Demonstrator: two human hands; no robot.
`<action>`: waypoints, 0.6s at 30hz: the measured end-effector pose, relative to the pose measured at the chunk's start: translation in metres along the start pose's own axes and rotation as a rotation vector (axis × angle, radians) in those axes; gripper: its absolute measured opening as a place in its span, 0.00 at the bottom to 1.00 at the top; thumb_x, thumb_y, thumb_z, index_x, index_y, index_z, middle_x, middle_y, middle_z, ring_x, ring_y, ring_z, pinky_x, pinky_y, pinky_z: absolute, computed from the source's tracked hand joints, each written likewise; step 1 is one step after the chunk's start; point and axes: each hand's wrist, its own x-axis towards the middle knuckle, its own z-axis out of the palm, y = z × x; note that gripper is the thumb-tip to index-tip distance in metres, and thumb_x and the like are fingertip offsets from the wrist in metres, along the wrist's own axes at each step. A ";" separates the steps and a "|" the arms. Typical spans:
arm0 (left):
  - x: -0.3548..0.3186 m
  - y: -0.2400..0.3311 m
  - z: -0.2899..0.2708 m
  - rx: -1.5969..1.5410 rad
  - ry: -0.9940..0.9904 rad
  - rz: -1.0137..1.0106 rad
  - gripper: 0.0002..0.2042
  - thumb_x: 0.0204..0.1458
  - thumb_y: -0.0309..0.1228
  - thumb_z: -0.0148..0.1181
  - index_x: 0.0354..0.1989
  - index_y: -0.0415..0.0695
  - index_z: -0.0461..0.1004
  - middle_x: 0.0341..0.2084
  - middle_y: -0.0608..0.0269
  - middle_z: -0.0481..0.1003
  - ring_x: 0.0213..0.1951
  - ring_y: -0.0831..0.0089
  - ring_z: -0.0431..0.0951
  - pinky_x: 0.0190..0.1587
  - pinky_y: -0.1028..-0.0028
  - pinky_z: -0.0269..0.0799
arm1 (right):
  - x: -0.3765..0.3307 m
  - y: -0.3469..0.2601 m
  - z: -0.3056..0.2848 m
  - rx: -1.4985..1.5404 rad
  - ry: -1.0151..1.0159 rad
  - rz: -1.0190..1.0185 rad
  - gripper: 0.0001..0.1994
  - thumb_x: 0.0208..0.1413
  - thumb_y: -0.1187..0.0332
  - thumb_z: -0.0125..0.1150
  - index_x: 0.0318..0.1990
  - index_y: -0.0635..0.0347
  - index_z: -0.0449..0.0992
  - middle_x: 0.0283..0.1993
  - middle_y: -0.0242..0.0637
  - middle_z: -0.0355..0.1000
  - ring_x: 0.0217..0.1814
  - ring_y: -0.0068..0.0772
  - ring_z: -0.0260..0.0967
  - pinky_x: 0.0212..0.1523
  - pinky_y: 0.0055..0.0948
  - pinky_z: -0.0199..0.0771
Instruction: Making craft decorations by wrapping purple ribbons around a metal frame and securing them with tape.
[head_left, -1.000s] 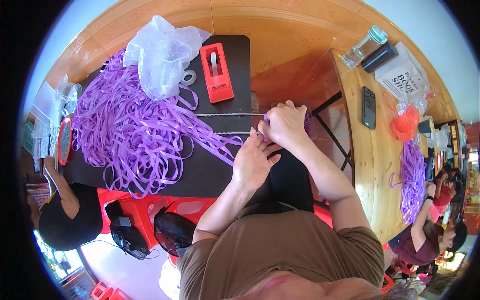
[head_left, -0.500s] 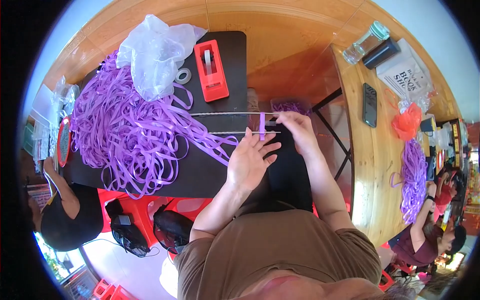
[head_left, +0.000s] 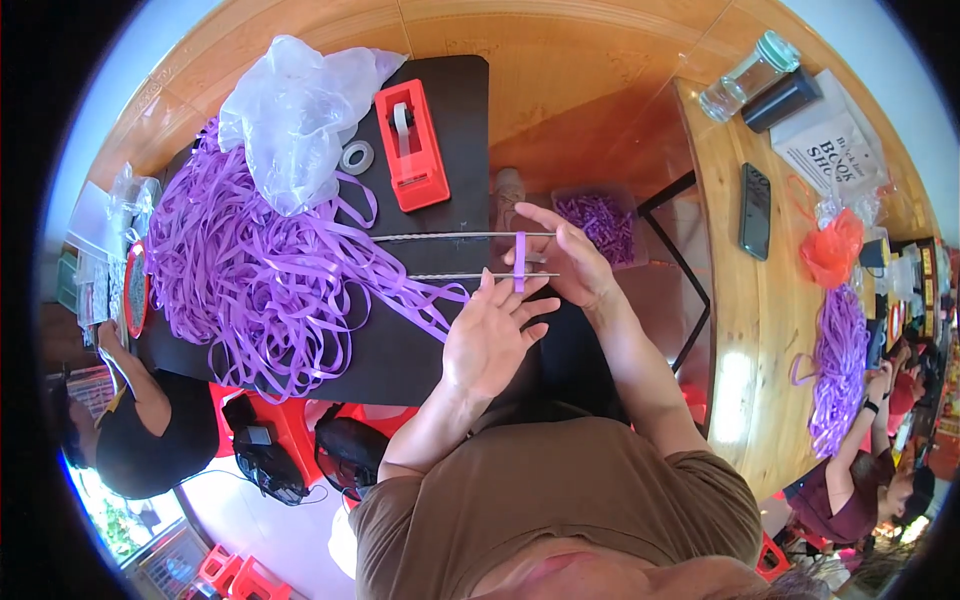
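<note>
Two thin twisted metal rods [head_left: 450, 236] reach out side by side past the dark table's right edge. Near their free ends a short band of purple ribbon [head_left: 520, 262] spans both. My left hand [head_left: 485, 340] lies palm up below the lower rod, fingers spread, fingertips close to the band; whether they touch it I cannot tell. On the other side, my right hand [head_left: 580, 265] is at the rod ends with its fingers stretched apart. A small greyish piece shows between the rods beside the band, too small to name. Left of the hands spreads a big tangled heap of purple ribbon [head_left: 260, 270].
On the dark table [head_left: 462, 110] are a red tape dispenser [head_left: 414, 135], a tape roll [head_left: 356, 157] and a clear plastic bag [head_left: 290, 130]. A bin of purple pieces [head_left: 600, 228] stands below. The wooden table [head_left: 735, 300] holds a phone [head_left: 755, 212]. Other people sit left and right.
My right hand has gone from fingers bent together at the rod ends to fingers spread, reaching over the upper rod. The left hand stays nearly in place. The view has shifted slightly.
</note>
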 end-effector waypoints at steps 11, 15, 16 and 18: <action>0.000 0.000 -0.001 0.021 -0.005 0.019 0.29 0.62 0.51 0.35 0.58 0.38 0.61 0.55 0.55 0.66 0.53 0.61 0.68 0.49 0.67 0.60 | -0.012 -0.012 0.007 -0.277 0.162 -0.089 0.27 0.54 0.74 0.59 0.60 0.65 0.58 0.37 0.44 0.74 0.45 0.34 0.72 0.48 0.30 0.69; 0.000 -0.001 -0.003 0.010 -0.007 0.015 0.26 0.61 0.50 0.39 0.57 0.40 0.62 0.54 0.57 0.67 0.52 0.61 0.69 0.48 0.68 0.61 | -0.011 -0.005 -0.002 -0.312 0.213 -0.112 0.24 0.51 0.80 0.58 0.57 0.65 0.62 0.34 0.40 0.74 0.40 0.30 0.73 0.45 0.28 0.70; 0.000 -0.002 -0.004 0.007 -0.016 0.017 0.25 0.61 0.50 0.42 0.56 0.42 0.63 0.52 0.58 0.67 0.52 0.61 0.69 0.48 0.68 0.61 | -0.010 -0.004 -0.003 -0.298 0.217 -0.126 0.23 0.51 0.81 0.58 0.56 0.64 0.63 0.33 0.39 0.74 0.39 0.28 0.73 0.45 0.27 0.70; 0.000 -0.002 -0.004 0.006 -0.013 0.016 0.24 0.60 0.49 0.43 0.56 0.43 0.63 0.53 0.58 0.67 0.52 0.61 0.69 0.48 0.68 0.61 | -0.007 -0.002 -0.005 -0.314 0.213 -0.125 0.23 0.51 0.82 0.57 0.55 0.64 0.63 0.34 0.39 0.74 0.38 0.28 0.72 0.44 0.26 0.70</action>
